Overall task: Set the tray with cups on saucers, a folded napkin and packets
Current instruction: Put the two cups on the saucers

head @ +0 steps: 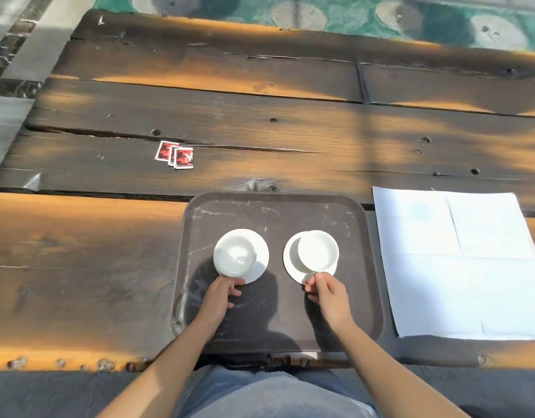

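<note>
- The right hand (328, 292) is pinching the near handle of the right white ceramic cup (318, 251), thumb and fingertip pressed together, apparently seating it on its white round saucer (293, 267).
- The left hand (222, 292) is gripping the near edge of the left white cup (235, 251) on its own white saucer (260, 251) (exact contact unclear).
- Both handles are pointing toward the person.
- The dark brown rectangular plastic tray (275, 206) is lying on the weathered plank table (79, 251).
- The white napkin (459, 263) is lying unfolded just right; the red packets (175, 155) are lying well apart, far-left.
</note>
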